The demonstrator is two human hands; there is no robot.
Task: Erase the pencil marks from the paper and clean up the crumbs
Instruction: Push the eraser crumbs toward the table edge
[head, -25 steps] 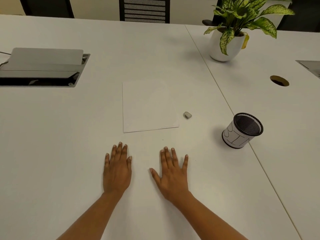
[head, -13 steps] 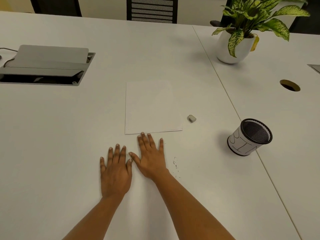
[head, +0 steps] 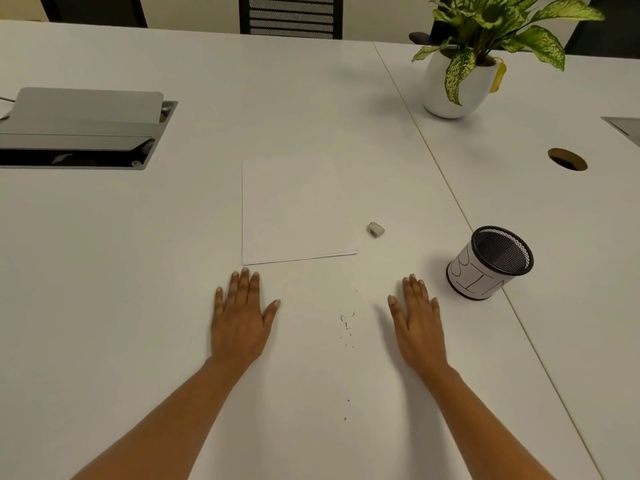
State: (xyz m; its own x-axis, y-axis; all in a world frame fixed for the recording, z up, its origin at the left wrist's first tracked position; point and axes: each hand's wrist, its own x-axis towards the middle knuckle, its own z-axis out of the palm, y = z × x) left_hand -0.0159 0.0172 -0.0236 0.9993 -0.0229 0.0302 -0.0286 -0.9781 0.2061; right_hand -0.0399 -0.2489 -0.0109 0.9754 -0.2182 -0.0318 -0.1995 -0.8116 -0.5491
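Both sets of fingers are straight and relaxed, gripping nothing. The left hand [head: 239, 320] lies palm down on the white counter [head: 138, 271], fingertips just short of the paper's near edge. The right hand [head: 419, 323] is flat too, a bit blurry, so I can't say if it's actually touching down.

Between the hands there's a loose scatter of dark crumbs [head: 347, 327], trailing back toward the person.

The paper [head: 298, 209] lies flat just past the left fingers, long side running away from the person, and reads as plain white from here. A small grey eraser [head: 375, 229] sits just off its right edge near the bottom corner, not touching; too small to call which way it points.

Containers: the black mesh cup [head: 491, 263] with a hand-lettered paper wrap stands right of the right hand, and inside I only see dark mesh. Further back, a white pot [head: 450, 88] holds a leafy plant.
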